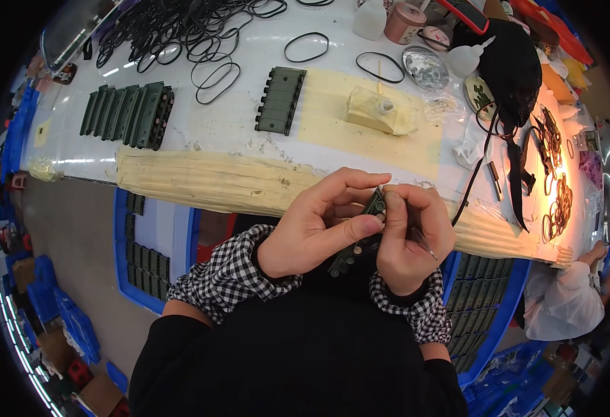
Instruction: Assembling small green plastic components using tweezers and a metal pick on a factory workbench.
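Note:
Close to my body, just off the table's front edge, a dark green plastic model part [347,260] with small round wheels along it is held between both hands. My left hand [301,240] grips it from the left, thumb lying along its upper end. With thumb and fingers pinched at that same end, my right hand [414,236] closes on the part; a thin shiny sliver, too small to name, shows by its lower fingers. Palms and fingers hide much of the part. On the table ahead lies a similar green part [279,101], and a row of several more [126,115] stands to the left.
Black rubber bands [173,31] are heaped at the far left. A tape-wrapped block [378,111] sits on yellow tape ahead. Bottles, a pink tin [404,24] and a black bag [510,73] crowd the right. Blue trays [119,243] of green parts flank me below; another person [565,299] is at right.

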`<state>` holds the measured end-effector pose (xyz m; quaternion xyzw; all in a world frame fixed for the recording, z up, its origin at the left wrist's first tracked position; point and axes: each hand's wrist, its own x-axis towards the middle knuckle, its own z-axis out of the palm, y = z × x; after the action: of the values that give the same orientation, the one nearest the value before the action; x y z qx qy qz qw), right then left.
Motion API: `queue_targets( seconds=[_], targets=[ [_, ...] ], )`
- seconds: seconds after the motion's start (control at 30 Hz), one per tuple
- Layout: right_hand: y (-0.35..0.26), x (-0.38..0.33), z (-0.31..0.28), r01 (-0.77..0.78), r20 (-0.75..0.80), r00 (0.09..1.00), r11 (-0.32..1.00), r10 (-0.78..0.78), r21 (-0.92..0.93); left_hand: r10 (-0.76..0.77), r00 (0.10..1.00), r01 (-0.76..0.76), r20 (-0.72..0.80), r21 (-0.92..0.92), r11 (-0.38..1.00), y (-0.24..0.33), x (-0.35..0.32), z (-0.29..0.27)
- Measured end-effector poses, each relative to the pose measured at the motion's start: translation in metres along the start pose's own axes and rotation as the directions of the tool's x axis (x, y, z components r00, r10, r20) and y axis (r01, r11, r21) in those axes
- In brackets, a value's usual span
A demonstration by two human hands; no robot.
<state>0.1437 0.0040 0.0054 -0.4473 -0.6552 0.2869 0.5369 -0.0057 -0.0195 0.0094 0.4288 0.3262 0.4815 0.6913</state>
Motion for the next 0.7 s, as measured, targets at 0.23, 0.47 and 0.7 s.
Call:
queue_targets(
  seconds=[0.23,0.47,0.7],
  targets=[
    [-0.007,0.029,-0.024,0.14,0.26,0.956,0.99,-0.136,0.002,-0.123,0.992,0.124,0.029,-0.02,0.992,0.011,-0.001,-0.004],
    [-0.001,0.022,-0.019,0.256,0.197,0.949,0.966,-0.247,-0.022,-0.116,0.993,0.116,-0.007,0.006,0.993,0.009,-0.001,-0.002],
    [-0.008,0.02,-0.018,0.22,0.196,0.961,0.968,-0.194,-0.121,-0.057,0.998,0.059,-0.031,0.046,0.997,0.008,-0.001,0.003]
  ],
)
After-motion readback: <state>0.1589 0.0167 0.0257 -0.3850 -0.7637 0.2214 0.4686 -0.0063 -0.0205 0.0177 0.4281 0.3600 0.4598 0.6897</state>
